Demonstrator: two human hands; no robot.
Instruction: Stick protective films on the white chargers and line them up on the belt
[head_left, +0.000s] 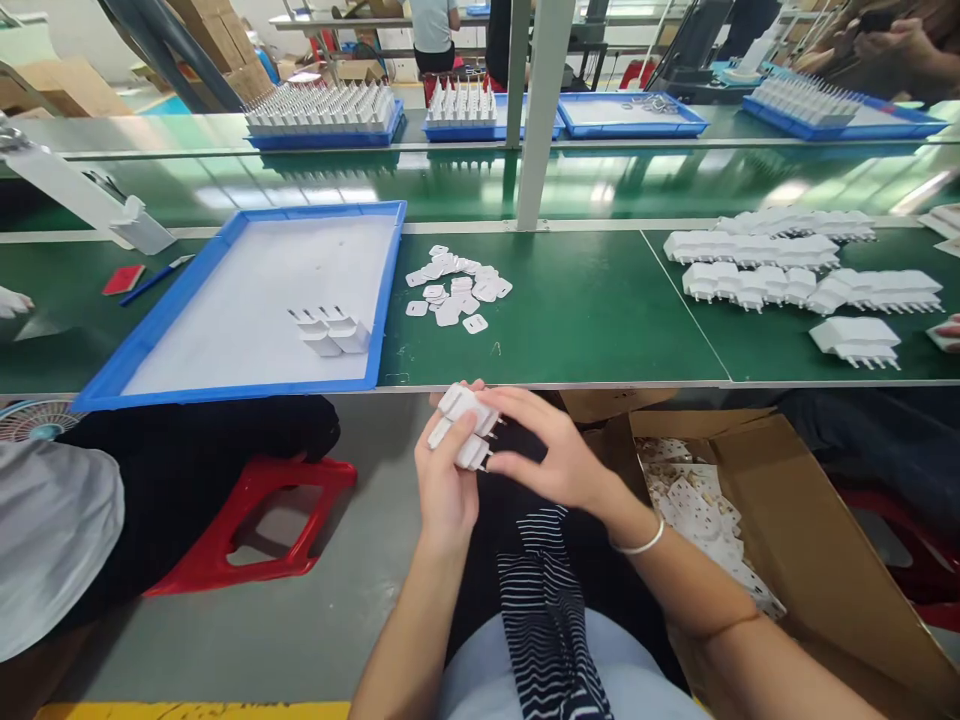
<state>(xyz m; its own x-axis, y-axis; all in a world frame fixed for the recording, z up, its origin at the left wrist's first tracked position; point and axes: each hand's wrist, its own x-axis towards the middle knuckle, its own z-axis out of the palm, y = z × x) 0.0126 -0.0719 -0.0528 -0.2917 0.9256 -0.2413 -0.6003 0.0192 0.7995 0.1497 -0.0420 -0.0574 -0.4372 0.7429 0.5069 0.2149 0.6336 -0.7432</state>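
Factory assembly hall for small electrical goods. A long green-topped desk [570, 310] runs across the scene, divided by white lines into work stations. On it lie a blue tray [150, 335] holding a few white plug adapters [330, 330], a heap of small white labels [457, 285] at the centre, and rows of finished adapters [787, 265] to the right. A far line carries further blue trays [322, 135] packed with upright units. A cardboard carton [787, 530] of parts stands on the floor near right, a red plastic stool [255, 530] near left. Other workers [433, 30] stand in the far background.
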